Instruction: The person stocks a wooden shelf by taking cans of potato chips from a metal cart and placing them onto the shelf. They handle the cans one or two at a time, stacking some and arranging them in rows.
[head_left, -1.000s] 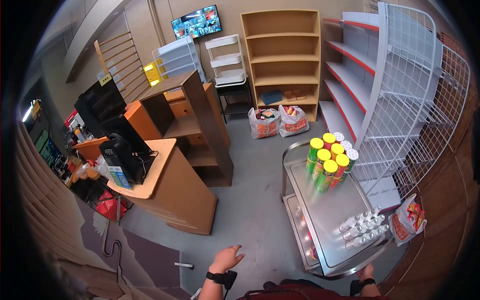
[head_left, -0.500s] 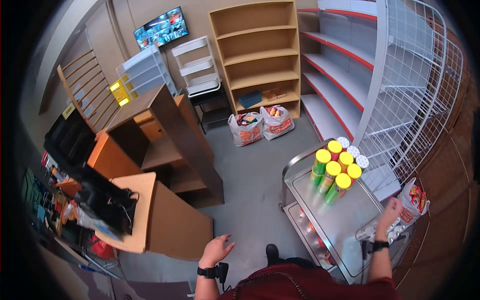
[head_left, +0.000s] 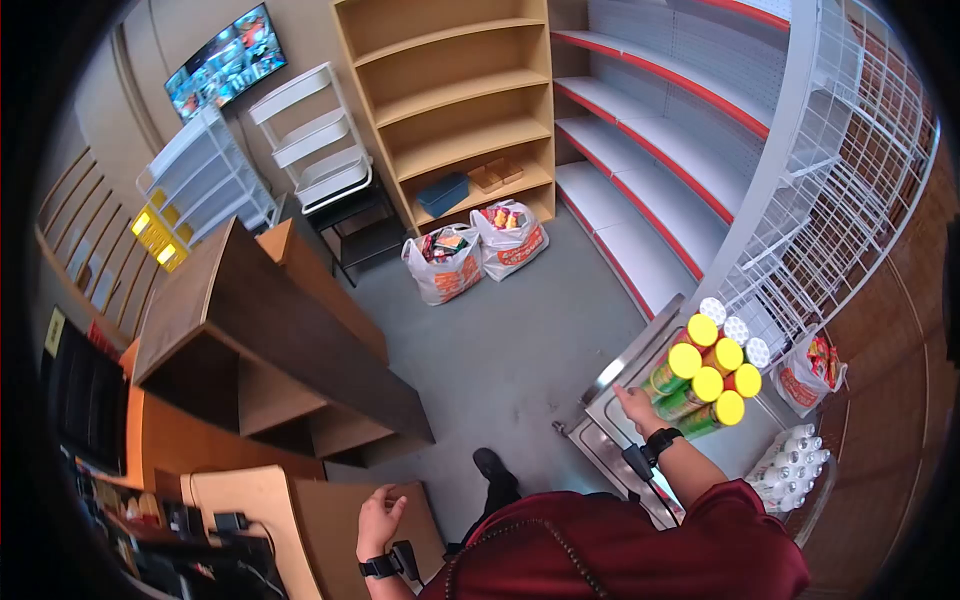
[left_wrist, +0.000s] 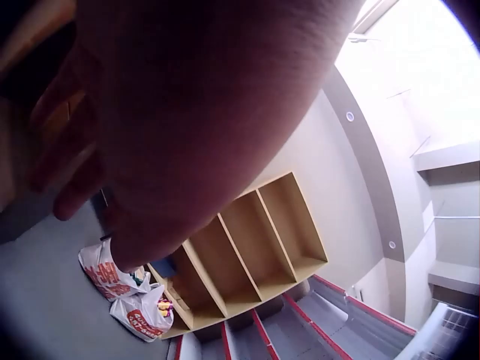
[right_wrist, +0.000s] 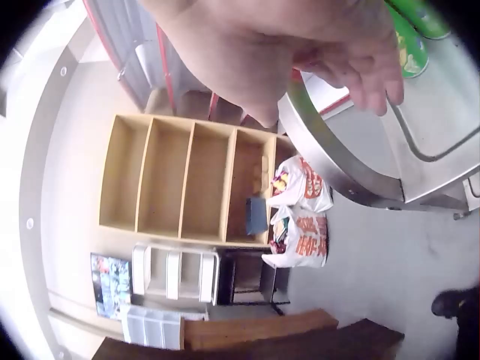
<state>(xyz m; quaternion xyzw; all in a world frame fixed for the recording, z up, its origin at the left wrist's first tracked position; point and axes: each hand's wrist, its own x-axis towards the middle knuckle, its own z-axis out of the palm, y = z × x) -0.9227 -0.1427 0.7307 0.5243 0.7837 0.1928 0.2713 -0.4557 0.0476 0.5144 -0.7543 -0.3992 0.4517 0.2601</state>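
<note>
Cart (right_wrist: 337,161) beside the right hand (head_left: 634,404) shows its bottles (head_left: 795,468) only in head view.

The cart (right_wrist: 337,169) is bare steel, smooth and dully shiny (the rail gleams most). The cans (head_left: 672,382) have glossy printed sides and yellow plastic lids (head_left: 707,384). The bags (head_left: 440,268) are thin, crinkled plastic. The shelf (head_left: 450,110) is pale matt wood.

Cart (head_left: 598,440) top: bare strip passable between yellow-lidded cans (head_left: 703,385) and white bottles (head_left: 792,468); cans crowd right hand (head_left: 632,405), end rail (head_left: 640,350) bounds that edge.
</note>
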